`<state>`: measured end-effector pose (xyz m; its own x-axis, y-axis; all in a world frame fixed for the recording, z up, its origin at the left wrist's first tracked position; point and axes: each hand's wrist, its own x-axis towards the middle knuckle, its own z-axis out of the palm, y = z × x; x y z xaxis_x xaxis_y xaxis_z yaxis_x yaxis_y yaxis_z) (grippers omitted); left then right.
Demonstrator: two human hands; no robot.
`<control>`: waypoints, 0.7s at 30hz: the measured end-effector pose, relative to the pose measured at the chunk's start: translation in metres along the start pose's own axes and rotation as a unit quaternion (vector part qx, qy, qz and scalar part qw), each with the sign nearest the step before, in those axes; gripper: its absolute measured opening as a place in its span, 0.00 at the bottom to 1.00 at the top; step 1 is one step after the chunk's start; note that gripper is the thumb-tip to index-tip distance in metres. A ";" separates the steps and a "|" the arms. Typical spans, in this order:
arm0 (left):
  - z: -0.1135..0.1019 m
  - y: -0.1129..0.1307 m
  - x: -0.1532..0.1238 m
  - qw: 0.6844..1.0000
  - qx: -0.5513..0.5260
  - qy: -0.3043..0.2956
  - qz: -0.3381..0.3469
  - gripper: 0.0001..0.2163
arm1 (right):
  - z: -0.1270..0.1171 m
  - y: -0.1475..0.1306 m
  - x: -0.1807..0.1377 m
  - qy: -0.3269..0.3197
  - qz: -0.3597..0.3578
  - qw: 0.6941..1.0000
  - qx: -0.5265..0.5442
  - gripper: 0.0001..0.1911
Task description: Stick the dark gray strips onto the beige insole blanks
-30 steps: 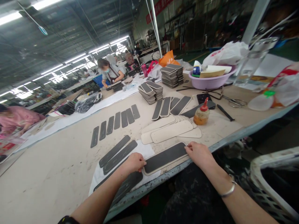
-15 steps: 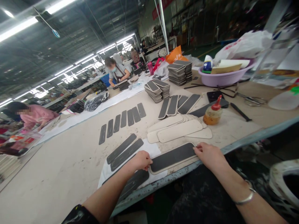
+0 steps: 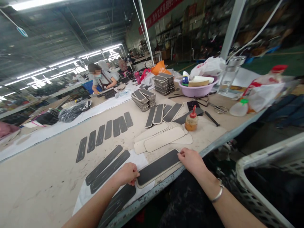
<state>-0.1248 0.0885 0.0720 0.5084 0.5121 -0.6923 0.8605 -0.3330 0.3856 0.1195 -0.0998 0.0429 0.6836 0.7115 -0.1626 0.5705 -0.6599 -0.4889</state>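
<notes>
A long dark strip with a pale border [image 3: 158, 167] lies at the table's front edge, on top of another pale piece. My left hand [image 3: 129, 173] pinches its left end with closed fingers. At the far right corner, my right hand [image 3: 190, 159] grips the same strip between thumb and fingers. Just beyond it is a fanned pile of cream rounded pieces [image 3: 163, 139]. Several dark strips [image 3: 110, 171] rest on and around a white sheet [image 3: 80, 198] to the left, and my left forearm partly covers them.
A row of dark small strips [image 3: 108, 129] lies further back, beside stacks of bordered strips [image 3: 143, 99]. A red-capped glue bottle [image 3: 191, 122], scissors [image 3: 219, 109] and a purple basin [image 3: 198, 90] stand right. A white plastic basket [image 3: 251, 158] is beside the table; a co-worker [image 3: 102, 77] sits opposite.
The view has swung to the right, so everything appears further left and more of the basket and a red-capped bottle shows. Both hands still hold the bordered strip at its two ends.
</notes>
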 end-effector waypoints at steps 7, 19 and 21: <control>0.000 0.001 0.000 1.000 0.008 -0.010 -0.006 0.06 | 0.000 0.000 0.000 0.009 -0.008 1.000 -0.002 0.10; -0.002 0.005 -0.003 0.999 0.022 -0.018 -0.029 0.09 | 0.002 0.002 0.000 0.001 -0.030 0.998 -0.053 0.13; -0.002 0.005 -0.002 0.999 0.018 -0.022 -0.034 0.09 | 0.001 0.002 0.001 0.002 -0.037 0.996 -0.077 0.16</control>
<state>-0.1216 0.0879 0.0762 0.4470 0.4992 -0.7423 0.8905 -0.3274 0.3161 0.1213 -0.1005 0.0410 0.6385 0.7590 -0.1272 0.6824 -0.6348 -0.3623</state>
